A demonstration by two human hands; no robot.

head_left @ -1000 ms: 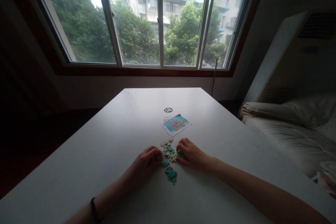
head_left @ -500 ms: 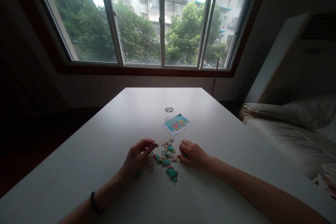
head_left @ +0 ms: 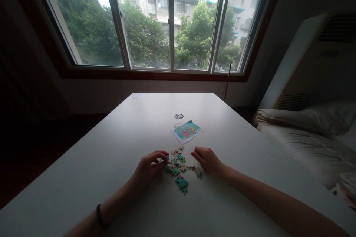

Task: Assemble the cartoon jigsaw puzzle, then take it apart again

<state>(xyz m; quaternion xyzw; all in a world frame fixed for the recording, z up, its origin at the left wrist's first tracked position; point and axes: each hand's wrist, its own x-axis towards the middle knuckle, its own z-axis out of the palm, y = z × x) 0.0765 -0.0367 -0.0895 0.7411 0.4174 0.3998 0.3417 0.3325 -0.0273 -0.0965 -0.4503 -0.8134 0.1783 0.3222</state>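
A small heap of loose jigsaw pieces, teal and beige, lies on the white table in front of me. My left hand rests at the heap's left edge with fingers curled, fingertips pinched at a piece there. My right hand sits at the heap's right side, fingers bent and close together, just above a few pieces that lie apart from the heap. A colourful printed picture card lies further back on the table.
A small dark round mark or hole sits behind the card. A white sofa or cushion stands to the right of the table. A large window fills the far wall. The floor at the left is dark.
My left hand dipped back down to the heap's left edge after lifting a piece. My right hand shifted slightly back, uncovering a few pieces beside it.
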